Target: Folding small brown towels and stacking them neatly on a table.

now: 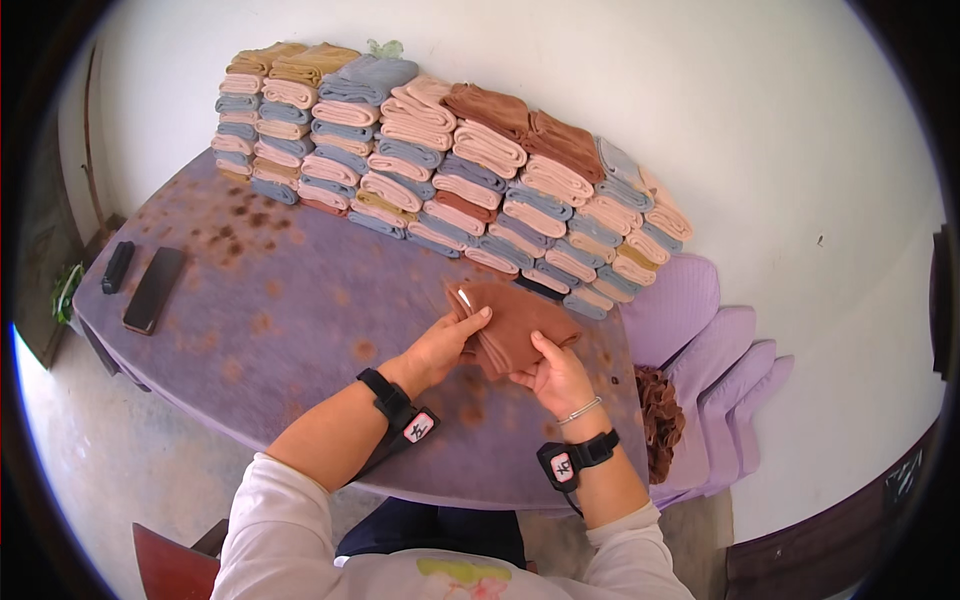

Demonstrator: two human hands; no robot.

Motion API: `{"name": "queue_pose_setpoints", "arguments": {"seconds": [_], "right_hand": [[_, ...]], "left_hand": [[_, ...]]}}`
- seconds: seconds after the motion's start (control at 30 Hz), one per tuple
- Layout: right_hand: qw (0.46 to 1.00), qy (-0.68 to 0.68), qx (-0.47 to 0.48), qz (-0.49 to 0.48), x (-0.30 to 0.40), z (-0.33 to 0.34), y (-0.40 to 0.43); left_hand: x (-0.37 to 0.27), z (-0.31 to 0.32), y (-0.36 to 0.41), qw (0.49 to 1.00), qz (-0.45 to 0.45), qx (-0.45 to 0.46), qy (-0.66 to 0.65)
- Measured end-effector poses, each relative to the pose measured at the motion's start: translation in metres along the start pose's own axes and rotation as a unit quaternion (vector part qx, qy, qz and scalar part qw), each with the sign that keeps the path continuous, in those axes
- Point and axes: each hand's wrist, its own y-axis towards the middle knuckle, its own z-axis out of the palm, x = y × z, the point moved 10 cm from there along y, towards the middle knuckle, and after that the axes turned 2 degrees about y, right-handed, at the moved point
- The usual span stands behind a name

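Note:
Between both hands is a folded brown cloth [517, 322] with a small white tag at its upper left corner. My left hand [450, 345] grips its left edge, thumb on top. On the right edge, my right hand [551, 367] pinches the cloth, thumb above and fingers below. The cloth is held over the purple covered table [330, 337], just in front of rows of stacked, folded cloths [405, 169] in pink, blue-grey, mustard and brown. Each wrist wears a black strap with a small device; a silver bangle circles the right one.
A dark smartphone [154, 291] and a small black object [118, 267] lie at the table's left end. Purple-covered chairs [720, 360] stand at the right, with bunched brown fabric [658, 424] on the nearest. The white wall [795, 187] rises behind the stacks.

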Motion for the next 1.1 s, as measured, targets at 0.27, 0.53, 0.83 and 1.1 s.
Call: {"name": "queue_pose_setpoints", "arguments": {"seconds": [0.27,0.53,0.83,1.1], "right_hand": [[0.993,-0.080,0.040,-0.077,0.075,0.028,-0.013],[0.980,-0.094,0.168,-0.060,0.098,0.132,0.025],[0.953,-0.065,0.247,-0.163,0.171,0.284,0.093],[0.964,0.150,0.074,-0.209,0.187,0.282,0.246]], "left_hand": [[-0.025,-0.038,-0.008,0.998,-0.061,0.012,0.017],[-0.022,-0.125,-0.029,0.994,-0.077,-0.073,0.013],[-0.021,-0.109,-0.036,0.993,-0.065,-0.016,0.098],[-0.016,-0.103,-0.033,0.992,-0.058,0.020,0.109]]}}
